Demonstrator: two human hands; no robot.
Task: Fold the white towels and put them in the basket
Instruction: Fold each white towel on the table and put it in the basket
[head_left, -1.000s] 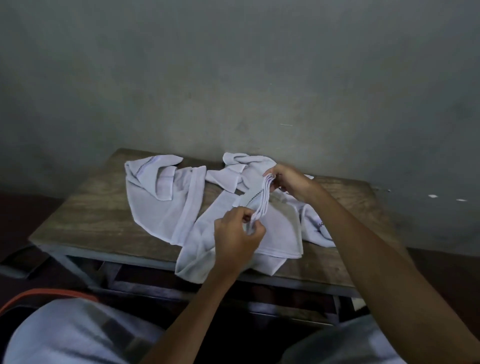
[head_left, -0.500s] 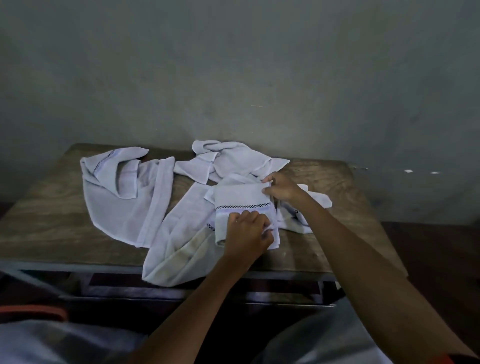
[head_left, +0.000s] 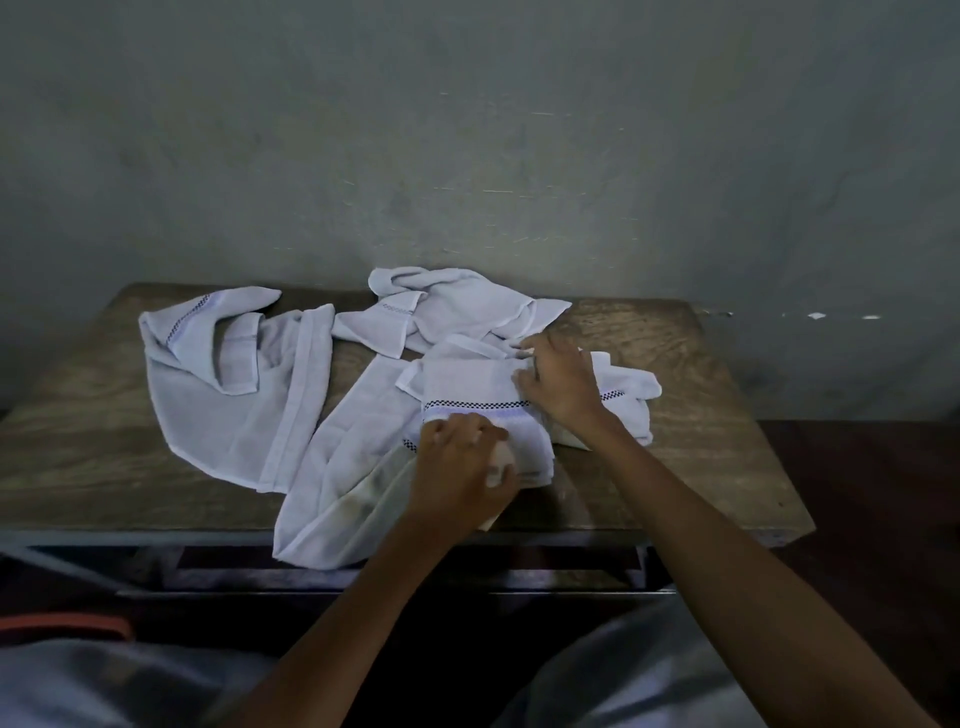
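Observation:
A small folded white towel (head_left: 475, 387) with a black checked stripe lies on the wooden table (head_left: 701, 415), on top of other white towels. My left hand (head_left: 460, 467) grips its near end with curled fingers. My right hand (head_left: 558, 384) pinches its right edge, fingers curled over the cloth. Loose white towels lie around it: one spread at the left (head_left: 228, 395), one crumpled at the back (head_left: 452, 306), one hanging over the front edge (head_left: 343, 483), and one under my right hand (head_left: 631, 387).
A grey wall stands right behind the table. An orange curved rim (head_left: 62, 623) shows at the lower left beside my lap; what it belongs to I cannot tell. Bare wood shows at the table's right and far left.
The folded towel came down from the air onto the table. Both hands stayed on it, the left at the near end, the right now over its right edge. The camera has moved closer.

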